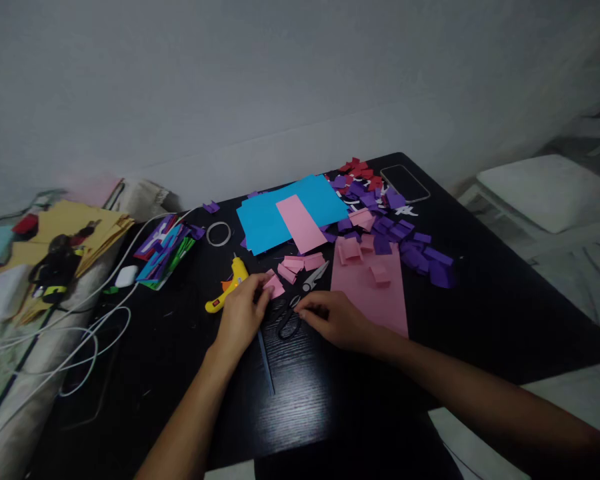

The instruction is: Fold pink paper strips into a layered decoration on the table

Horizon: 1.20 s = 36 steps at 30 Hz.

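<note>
Craft workspace | glue gun (239, 271) | scissors (315, 277) | paper cuttings (275, 285) | black table (460, 340)

The bench (490, 313) is black with fine streaked grain; the glue gun (238, 272) yellow; the scissors (317, 277) black-handled, grey-bladed. Card sheets (327, 200) are plain bright blue, the small folded pieces (275, 285) pink, the paper scraps (443, 274) purple, the cable (96, 327) white.

White stool (545, 193) — far right | phone (405, 183) | looped white cable (97, 347) — left
</note>
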Available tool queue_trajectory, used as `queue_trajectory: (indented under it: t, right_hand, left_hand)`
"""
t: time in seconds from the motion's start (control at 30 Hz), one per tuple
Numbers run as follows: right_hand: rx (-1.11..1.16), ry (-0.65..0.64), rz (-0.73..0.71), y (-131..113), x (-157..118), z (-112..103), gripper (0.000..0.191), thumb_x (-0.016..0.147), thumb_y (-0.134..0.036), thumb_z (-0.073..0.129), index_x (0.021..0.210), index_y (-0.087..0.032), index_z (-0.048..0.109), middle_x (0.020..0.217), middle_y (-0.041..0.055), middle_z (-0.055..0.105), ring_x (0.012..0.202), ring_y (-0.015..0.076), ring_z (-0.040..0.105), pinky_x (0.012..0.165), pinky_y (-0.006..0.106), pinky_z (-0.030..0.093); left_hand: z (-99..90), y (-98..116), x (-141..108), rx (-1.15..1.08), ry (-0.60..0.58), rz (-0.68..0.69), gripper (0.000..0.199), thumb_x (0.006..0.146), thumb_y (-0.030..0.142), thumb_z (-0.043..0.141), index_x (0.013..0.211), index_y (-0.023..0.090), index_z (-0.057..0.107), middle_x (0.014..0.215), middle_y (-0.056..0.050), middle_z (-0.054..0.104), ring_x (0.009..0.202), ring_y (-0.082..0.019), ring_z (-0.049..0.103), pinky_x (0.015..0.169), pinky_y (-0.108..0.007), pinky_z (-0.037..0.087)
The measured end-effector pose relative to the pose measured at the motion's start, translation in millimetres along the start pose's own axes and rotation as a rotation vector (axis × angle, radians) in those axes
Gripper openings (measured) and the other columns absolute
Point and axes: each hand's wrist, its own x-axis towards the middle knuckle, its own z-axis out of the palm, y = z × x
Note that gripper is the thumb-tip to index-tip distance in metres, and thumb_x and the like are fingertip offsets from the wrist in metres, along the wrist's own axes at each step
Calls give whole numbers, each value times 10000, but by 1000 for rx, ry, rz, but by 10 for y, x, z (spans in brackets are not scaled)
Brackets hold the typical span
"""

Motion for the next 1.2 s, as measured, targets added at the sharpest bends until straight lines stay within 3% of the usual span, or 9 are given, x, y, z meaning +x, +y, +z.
queue_trajectory:
  t: [0.13,0.27,0.53,0.7,0.83,0.97,1.2]
  right_hand:
    - [12,6,1,5,6,5,164,893,-113,649,962,-169,787,882,47,800,732,159,717,665,252,518]
    - [5,7,-4,6,6,4,160,897,-116,651,963,-169,787,888,50,802,734,162,717,661,253,516]
    - [2,2,15,3,5,6,164,898,-118,650,968,-172,788,892,47,804,738,160,717,666,254,518]
    - [-7,-1,25,12,3,5,179,893,-115,649,984,-169,794,894,52,805,722,157,710,655,251,513]
    - [-12,-1,14,9,5,3,187,890,-110,644,983,-167,796,893,48,806,722,153,707,657,248,509]
    - [-12,-2,9,6,8,5,185,886,-111,645,979,-165,796,898,54,809,725,155,706,663,251,510]
    - [0,9,-5,3,-4,8,169,888,-115,648,966,-169,787,837,43,789,697,152,694,635,247,497]
  left_hand:
    - [-45,87,0,279,-16,132,212,975,235,646,1164,167,712,1029,-105,768,1004,-308,662,894,-445,499]
    - [-50,123,-13,389,-31,139,265,973,243,656,1224,170,699,1041,-113,760,1015,-328,632,867,-452,454]
    - [-53,67,-14,350,-118,114,247,960,253,688,1202,208,700,1056,-95,753,1009,-326,627,867,-444,415]
    - [-68,22,-19,298,-125,104,343,929,253,735,1258,195,660,1072,-98,729,1024,-320,614,884,-436,425]
    - [-66,20,-28,315,-142,95,176,931,261,732,1082,183,692,970,-82,681,955,-306,588,837,-412,418]
    - [-71,57,-28,268,-171,75,74,960,243,686,992,191,644,1006,-75,673,989,-303,584,840,-408,413]
    - [-135,98,51,167,-150,-3,100,1001,292,620,942,213,638,1153,-88,725,1105,-303,597,943,-454,410]
